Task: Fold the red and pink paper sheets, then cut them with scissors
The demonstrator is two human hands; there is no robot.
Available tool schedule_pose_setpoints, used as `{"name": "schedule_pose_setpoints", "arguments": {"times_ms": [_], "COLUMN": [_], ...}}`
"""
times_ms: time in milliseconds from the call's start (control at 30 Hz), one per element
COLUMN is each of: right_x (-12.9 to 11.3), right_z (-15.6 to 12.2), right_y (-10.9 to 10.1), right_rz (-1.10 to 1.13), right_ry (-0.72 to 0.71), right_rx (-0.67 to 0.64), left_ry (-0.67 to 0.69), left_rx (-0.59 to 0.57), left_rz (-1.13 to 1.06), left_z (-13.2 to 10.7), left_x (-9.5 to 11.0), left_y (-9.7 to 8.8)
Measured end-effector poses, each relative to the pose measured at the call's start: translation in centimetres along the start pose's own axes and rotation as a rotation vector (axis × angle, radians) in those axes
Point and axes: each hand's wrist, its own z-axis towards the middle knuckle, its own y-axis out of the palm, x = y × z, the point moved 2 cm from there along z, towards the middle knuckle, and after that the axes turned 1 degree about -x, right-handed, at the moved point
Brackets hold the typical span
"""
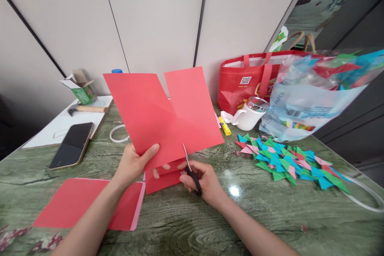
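My left hand pinches the lower left edge of a large red paper sheet, thumb in front and fingers behind. A slit runs down from the sheet's top edge to about its middle. My right hand is closed round the black handles of a pair of scissors. The blades point up at the sheet's lower edge; whether they are closed on the paper I cannot tell. Under the sheet, more red paper lies on the table, partly hidden. A stack of red and pink paper lies beside my left forearm.
On the left are a phone, a hammer and a small green box. To the right stand a white mug, a red bag and a plastic bag. Folded colored paper pieces and a glue stick lie nearby.
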Motion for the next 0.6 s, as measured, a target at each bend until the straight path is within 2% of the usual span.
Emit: {"name": "schedule_pose_setpoints", "arguments": {"times_ms": [367, 600], "right_x": [-0.28, -0.49], "right_z": [-0.01, -0.11], "right_y": [-0.15, 0.01], "right_rz": [-0.042, -0.062], "right_ry": [-0.050, -0.061], "right_rx": [0.030, 0.029], "left_ry": [-0.020, -0.034], "left_rx": [-0.063, -0.040], "left_rz": [0.030, -0.034], "left_z": [-0.29, -0.23], "left_x": [-0.25, -0.70], "left_y": [0.49, 0.30]}}
